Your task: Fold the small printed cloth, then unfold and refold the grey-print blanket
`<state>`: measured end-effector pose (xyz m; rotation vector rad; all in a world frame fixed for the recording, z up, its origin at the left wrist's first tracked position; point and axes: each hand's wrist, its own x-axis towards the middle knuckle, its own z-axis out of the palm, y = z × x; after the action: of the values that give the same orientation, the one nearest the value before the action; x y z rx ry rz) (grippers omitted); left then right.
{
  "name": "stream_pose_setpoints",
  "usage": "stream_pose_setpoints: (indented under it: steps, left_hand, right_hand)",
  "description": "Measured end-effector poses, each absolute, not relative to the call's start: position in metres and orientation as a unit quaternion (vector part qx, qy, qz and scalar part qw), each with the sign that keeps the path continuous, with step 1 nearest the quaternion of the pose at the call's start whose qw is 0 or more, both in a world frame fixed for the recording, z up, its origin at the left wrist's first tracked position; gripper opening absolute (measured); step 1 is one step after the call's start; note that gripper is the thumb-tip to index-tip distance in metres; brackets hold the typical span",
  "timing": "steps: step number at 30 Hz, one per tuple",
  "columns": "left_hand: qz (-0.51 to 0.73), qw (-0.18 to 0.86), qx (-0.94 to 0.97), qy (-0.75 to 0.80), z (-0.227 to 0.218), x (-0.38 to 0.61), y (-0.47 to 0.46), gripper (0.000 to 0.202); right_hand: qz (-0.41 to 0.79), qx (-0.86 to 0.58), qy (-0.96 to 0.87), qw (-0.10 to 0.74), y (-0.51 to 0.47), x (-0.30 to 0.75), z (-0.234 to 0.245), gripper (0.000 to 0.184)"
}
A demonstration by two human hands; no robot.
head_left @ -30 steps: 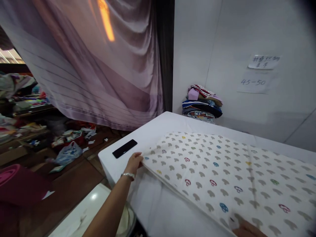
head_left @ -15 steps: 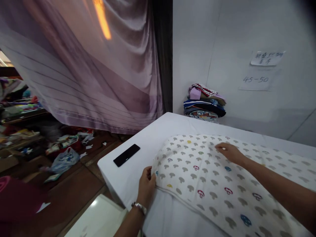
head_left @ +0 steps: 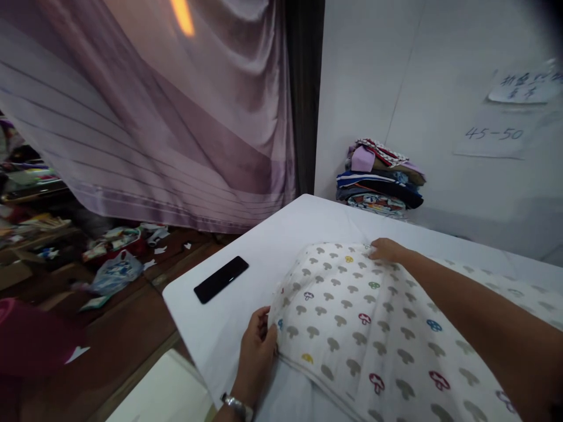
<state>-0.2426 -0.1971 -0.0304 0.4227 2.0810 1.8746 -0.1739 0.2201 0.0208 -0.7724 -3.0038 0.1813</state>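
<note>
A white cloth [head_left: 338, 319] printed with grey and coloured mushrooms lies folded on the white table [head_left: 281, 234]. My left hand [head_left: 258, 343], with a metal bracelet at the wrist, is closed on the cloth's left edge near the front; its thumb lies along the fold. Across the cloth, my right hand [head_left: 389, 251] pinches the far edge, fingers down on the fabric. Soft creases run through the cloth between both hands. My right forearm covers part of the cloth behind it.
A black phone [head_left: 221, 279] lies on the table's left side. Beyond the far edge, a stack of folded clothes [head_left: 380, 179] stands against the wall. A purple curtain [head_left: 211, 117] hangs behind. Bags and scraps litter the floor at left, beside a dark red roll [head_left: 35, 346].
My right hand has moved from above the cloth's middle to its far edge and grasped it. My left hand keeps its hold on the left edge. The view has turned slightly left.
</note>
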Motion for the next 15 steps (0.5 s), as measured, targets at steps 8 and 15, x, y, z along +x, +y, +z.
stream_pose_setpoints:
  steps: [8, 15]
  left_hand:
    - [0.662, 0.14, 0.128, 0.725, -0.027, -0.244, -0.197, 0.041]
    - [0.65, 0.107, 0.168, 0.733, -0.035, -0.247, -0.194, 0.036]
  right_hand:
    - [0.03, 0.001, -0.981, 0.193, 0.126, -0.014, 0.001, 0.023]
    - [0.318, -0.135, -0.934, 0.087, 0.085, 0.045, 0.013, 0.025]
